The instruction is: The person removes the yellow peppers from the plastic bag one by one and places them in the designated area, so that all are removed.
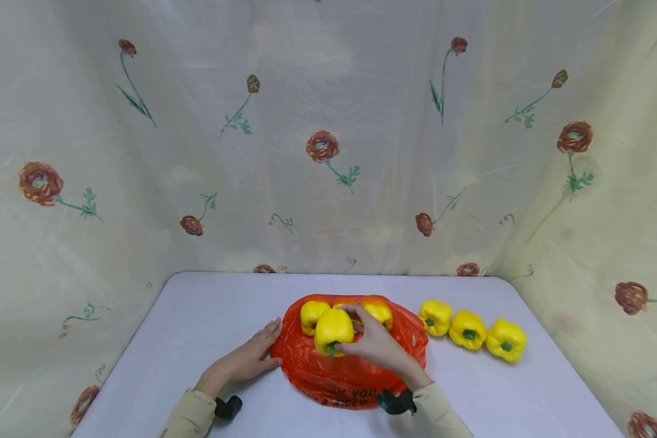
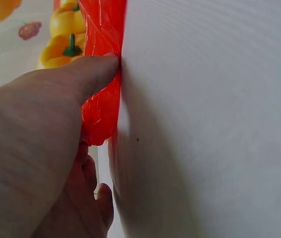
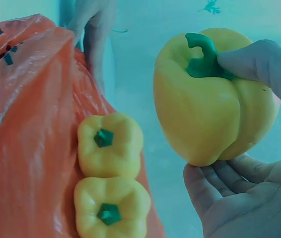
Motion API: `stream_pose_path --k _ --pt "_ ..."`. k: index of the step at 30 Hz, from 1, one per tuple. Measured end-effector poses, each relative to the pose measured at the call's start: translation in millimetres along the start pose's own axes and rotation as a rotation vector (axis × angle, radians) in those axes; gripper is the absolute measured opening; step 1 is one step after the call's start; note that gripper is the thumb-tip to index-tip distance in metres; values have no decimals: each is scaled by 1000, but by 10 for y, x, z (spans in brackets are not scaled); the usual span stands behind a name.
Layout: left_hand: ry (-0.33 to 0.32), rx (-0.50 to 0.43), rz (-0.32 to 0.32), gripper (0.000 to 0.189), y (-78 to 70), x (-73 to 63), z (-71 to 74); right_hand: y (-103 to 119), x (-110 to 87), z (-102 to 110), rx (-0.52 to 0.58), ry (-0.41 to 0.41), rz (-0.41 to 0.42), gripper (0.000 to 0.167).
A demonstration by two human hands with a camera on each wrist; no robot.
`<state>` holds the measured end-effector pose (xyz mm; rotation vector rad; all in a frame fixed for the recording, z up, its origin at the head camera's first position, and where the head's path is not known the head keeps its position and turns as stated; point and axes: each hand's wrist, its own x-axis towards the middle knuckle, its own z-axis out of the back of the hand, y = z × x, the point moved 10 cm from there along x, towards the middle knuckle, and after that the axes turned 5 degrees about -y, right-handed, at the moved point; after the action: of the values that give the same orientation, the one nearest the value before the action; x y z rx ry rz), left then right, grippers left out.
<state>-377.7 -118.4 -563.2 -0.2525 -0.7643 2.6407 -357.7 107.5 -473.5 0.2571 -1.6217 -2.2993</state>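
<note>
The right grip (image 1: 375, 344) pinches a yellow pepper (image 1: 334, 331) between thumb and fingers, above the red bag (image 1: 306, 365); the left grip (image 1: 252, 353), fingers extended, touches its edge. This looks like placing: the next move likely calls for lowering near other peppers (image 1: 383, 314) just beyond the right grip.

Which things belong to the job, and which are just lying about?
In the job:
yellow pepper in the right hand
red bag, touched by the left hand
peppers on the bag
probably the three-pepper row

Just there:
floral curtain
white table
</note>
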Motion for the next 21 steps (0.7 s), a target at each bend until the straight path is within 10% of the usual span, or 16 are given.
stream_pose_path --k 21 --pt "6 -29 -21 82 -29 -4 -3 -233 -509 1153 -112 -244 -45 78"
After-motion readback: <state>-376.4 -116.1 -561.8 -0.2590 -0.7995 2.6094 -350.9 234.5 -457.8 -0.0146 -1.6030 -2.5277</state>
